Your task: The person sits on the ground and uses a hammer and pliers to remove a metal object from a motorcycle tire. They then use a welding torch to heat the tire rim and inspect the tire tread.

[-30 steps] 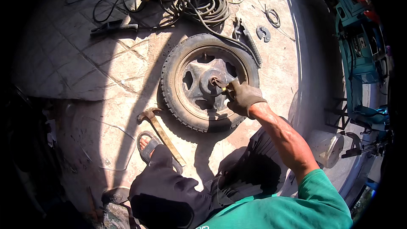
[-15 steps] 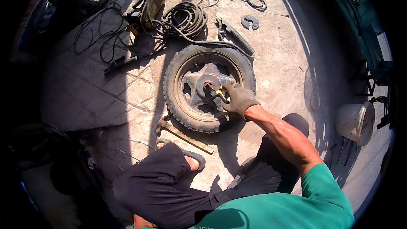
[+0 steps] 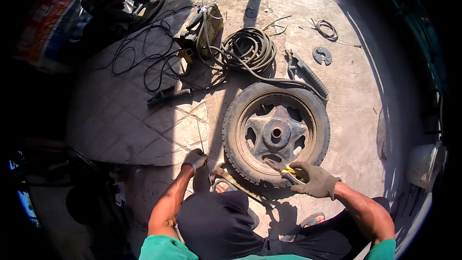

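Note:
In front of me a wheel with a black tyre (image 3: 232, 156) lies flat on the ground, its hub hole uncovered. My right hand (image 3: 315, 181), in a grey work glove, is closed round yellow-and-black pliers (image 3: 288, 172). Their jaws reach over the near side of the rim, with a small rusty bit at the tip that I cannot make out. Left of the wheel, my gloved left hand (image 3: 195, 159) is closed on a thin rod (image 3: 200, 134) pointing away from me. Between my feet and the tyre lies a hammer (image 3: 240, 186), its head near my left foot.
Beyond the wheel lie a coiled thick cable (image 3: 252, 43), a box-shaped machine (image 3: 211, 24), a grey-handled tool (image 3: 308, 74), a dark notched disc (image 3: 321, 56) and a wire coil (image 3: 327, 30). A black-handled tool (image 3: 168, 95) is at left, a white bucket (image 3: 422, 166) at right. Another person (image 3: 108, 2) sits far left.
My right hand has drawn the pliers from the hub toward the near rim. My left hand has come into view holding the thin rod. The whole view has shifted.

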Demonstrator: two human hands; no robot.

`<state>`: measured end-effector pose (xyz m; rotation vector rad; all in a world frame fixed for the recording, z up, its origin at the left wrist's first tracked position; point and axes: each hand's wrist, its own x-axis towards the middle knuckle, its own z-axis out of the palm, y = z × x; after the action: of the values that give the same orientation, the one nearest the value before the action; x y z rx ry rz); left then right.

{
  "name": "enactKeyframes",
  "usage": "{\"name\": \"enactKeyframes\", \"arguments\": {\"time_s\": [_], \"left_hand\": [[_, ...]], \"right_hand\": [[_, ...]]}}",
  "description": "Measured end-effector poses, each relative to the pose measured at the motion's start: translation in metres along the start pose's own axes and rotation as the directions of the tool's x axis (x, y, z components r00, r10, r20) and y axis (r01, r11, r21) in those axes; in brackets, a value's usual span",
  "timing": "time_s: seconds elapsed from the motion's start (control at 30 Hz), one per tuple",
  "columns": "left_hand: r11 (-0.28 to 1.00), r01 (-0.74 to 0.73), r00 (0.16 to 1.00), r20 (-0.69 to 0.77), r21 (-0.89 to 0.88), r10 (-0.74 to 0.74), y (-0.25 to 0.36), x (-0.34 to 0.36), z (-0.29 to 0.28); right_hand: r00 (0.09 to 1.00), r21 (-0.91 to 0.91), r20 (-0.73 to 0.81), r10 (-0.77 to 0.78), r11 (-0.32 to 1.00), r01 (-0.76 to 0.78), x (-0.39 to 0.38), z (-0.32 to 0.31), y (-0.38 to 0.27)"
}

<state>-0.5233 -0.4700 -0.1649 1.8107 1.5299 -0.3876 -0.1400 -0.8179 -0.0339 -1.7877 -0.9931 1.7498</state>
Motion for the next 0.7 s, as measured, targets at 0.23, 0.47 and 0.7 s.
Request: {"name": "enactKeyframes", "arguments": {"time_s": [0.23, 0.47, 0.7], "left_hand": [[0.996, 0.078, 0.997, -0.015, -0.049, -0.079, -0.044, 0.053, -0.005], [0.990, -0.056, 0.974, -0.225, -0.132, 0.025, -0.084, 0.037, -0.035], [0.893, -0.041, 0.989, -0.148, -0.448, -0.029, -0.109, 0.000, -0.027]], "right_hand": [[0.983, -0.397, -0.066, -0.170, 0.908, 0.130, 0.089, 0.063, -0.057], [0.952, -0.546, -0.178, -0.248, 0.830, 0.114, 0.176, 0.158, -0.116], [0.891, -0.695, -0.150, -0.429, 0.686, 0.214, 0.197, 0.203, -0.100]]}}
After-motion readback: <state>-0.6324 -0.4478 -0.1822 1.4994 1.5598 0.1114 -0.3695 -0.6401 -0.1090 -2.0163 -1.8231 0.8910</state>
